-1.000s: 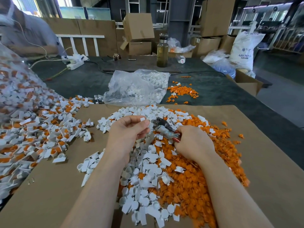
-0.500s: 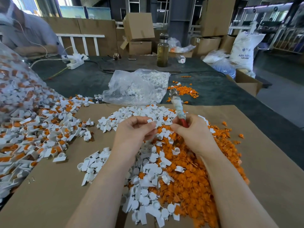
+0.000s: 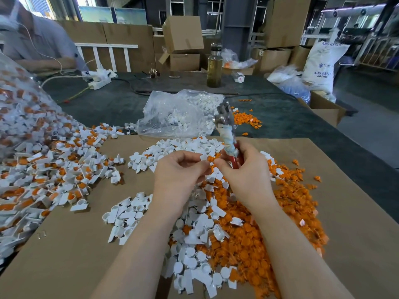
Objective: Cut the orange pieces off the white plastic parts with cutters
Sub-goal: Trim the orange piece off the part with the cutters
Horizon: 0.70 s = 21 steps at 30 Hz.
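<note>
While the left hand (image 3: 181,169) pinches a small white plastic part with orange piece (image 3: 206,158), the right hand (image 3: 244,169) grips red-handled metal cutters (image 3: 226,130), apparently pointing up, away from it.

Two bare hands, the left hand (image 3: 180,169) and the right hand (image 3: 246,169), work over one sheet of brown cardboard (image 3: 64,244) on the bench. One pair of red-handled metal cutters (image 3: 226,130). One clear plastic bag of white parts (image 3: 179,113). One glass bottle of yellowish liquid (image 3: 214,67). One white printed sack (image 3: 321,65). The white plastic parts (image 3: 194,234) and loose orange pieces (image 3: 248,238) are too many to count.
</note>
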Tool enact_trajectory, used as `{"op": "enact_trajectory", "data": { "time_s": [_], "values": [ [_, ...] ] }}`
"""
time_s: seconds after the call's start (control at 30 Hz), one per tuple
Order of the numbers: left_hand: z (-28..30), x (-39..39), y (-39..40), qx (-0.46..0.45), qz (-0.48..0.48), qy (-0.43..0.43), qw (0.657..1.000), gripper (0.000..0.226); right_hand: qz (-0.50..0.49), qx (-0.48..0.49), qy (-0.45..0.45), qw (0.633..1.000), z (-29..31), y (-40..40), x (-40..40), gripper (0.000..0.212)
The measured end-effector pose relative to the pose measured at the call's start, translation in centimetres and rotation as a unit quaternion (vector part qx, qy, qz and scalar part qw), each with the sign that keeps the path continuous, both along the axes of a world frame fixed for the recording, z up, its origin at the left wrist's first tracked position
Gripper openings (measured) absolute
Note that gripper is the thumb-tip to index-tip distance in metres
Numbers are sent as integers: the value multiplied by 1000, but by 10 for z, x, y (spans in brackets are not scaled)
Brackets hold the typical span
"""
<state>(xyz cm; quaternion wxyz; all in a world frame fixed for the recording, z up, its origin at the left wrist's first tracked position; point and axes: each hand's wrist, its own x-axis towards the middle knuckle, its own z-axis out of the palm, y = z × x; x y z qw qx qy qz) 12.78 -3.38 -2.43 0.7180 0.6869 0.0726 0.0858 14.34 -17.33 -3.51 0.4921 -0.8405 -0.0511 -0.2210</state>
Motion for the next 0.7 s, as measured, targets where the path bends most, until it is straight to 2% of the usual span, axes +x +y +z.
{"op": "enact_trajectory", "data": {
  "time_s": [0.13, 0.3, 0.5, 0.7],
  "values": [
    [-1, 1, -5, 89, 34, -17, 995, 12, -36, -49, -24, 998, -2, 5, -1, 25],
    [-1, 0, -7, 144, 49, -47, 987, 14, -64, -60, -30, 996, -1, 9, -2, 22],
    [-3, 0, -8, 172, 43, -61, 982, 11, -69, -65, -29, 995, -1, 13, -4, 21],
    [-3, 0, -9, 164, 51, -69, 983, 21, -44, -71, -13, 996, 2, 10, -4, 26]
  ]
}}
